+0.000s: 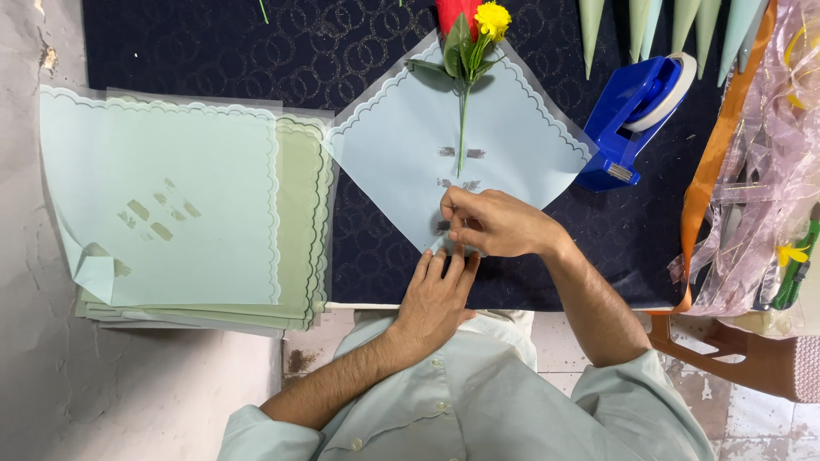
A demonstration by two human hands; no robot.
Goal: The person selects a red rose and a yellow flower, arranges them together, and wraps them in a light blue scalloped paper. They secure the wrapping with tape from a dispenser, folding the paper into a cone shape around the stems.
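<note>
— Fingers first: what are yours doing?

— Fingertips of my right hand (500,224) are pinched shut on the bottom corner of the pale blue sheet (504,145), pressing at a small strip of tape there. My left hand (437,294) lies flat with its fingers spread loosely, tips touching the same corner from below and gripping nothing.

— How does the sheet look, and where is it?

— It's a scallop-edged square turned like a diamond on the dark patterned cloth (256,51), right in front of me. A yellow flower (492,19) with green leaves lies along its middle, head at the top corner, thin stem running down and held by short grey tape strips.

— Edges, room to move?

— The near corner sits just short of the table edge, above my shirt. Dark cloth shows bare on both sides of that corner, so my wrists have space.

— What's around?

— To the left, a stack of pale blue and green sheets (171,205), just beside the diamond's left tip and overhanging the table edge. To the right, a blue tape dispenser (632,107) touching the sheet's right edge. Further right, an orange ribbon (713,162) and a heap of pinkish clear film (760,196). Pale green paper cones (649,21) line the top edge.
</note>
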